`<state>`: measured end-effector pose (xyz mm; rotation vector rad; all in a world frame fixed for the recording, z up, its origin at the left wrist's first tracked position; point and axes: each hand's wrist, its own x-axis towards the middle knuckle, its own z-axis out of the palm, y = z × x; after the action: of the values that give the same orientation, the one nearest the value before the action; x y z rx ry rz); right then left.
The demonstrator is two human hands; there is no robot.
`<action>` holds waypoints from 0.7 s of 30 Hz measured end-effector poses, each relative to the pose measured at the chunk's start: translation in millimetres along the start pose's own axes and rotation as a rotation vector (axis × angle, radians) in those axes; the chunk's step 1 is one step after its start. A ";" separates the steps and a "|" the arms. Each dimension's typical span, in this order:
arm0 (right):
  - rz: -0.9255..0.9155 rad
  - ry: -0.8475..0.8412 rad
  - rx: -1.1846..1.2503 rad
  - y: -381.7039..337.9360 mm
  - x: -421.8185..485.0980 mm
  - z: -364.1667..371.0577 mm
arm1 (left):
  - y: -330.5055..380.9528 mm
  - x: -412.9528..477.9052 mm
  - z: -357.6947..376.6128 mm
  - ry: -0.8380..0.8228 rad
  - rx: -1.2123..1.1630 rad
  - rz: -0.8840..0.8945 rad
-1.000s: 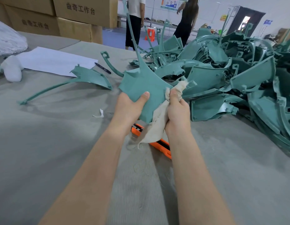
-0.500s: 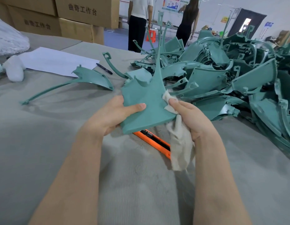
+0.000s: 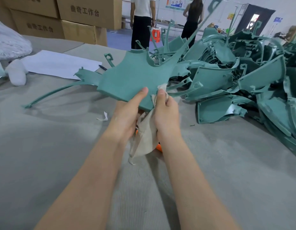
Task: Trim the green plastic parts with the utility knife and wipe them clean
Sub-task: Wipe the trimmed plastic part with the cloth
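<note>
I hold a flat green plastic part above the table, its long thin arm pointing up to the right. My left hand grips its near edge, thumb on top. My right hand pinches a beige cloth against the part's right edge; the cloth hangs down between my wrists. Only an orange sliver of the utility knife shows on the table, the rest hidden under the cloth and my hands. Another green part lies on the table to the left.
A big heap of green parts fills the right side of the grey table. White paper with a pen lies far left, cardboard boxes behind. Two people stand beyond the table.
The green part has tilted flatter and swung so its long arm points up right. My right hand with the cloth has slid to the part's near right edge, covering most of the knife.
</note>
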<state>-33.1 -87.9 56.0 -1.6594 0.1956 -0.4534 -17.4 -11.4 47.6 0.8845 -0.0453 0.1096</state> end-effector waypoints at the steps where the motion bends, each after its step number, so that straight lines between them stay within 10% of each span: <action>1: -0.006 0.024 0.001 2.1 -0.1 1.0 | 1.5 1.3 -0.4 -0.023 0.043 0.006; 13: -0.015 0.577 0.236 17.3 40.2 -60.1 | 7.6 -18.7 3.7 -0.369 0.389 -0.285; 21: 0.171 0.712 0.547 22.8 57.8 -102.1 | 34.0 -4.1 -21.7 -0.214 0.245 -0.370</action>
<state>-18.9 -206.5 52.2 -0.8882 0.6690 -0.8686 -25.5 26.4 59.7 1.1322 -0.0679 -0.3315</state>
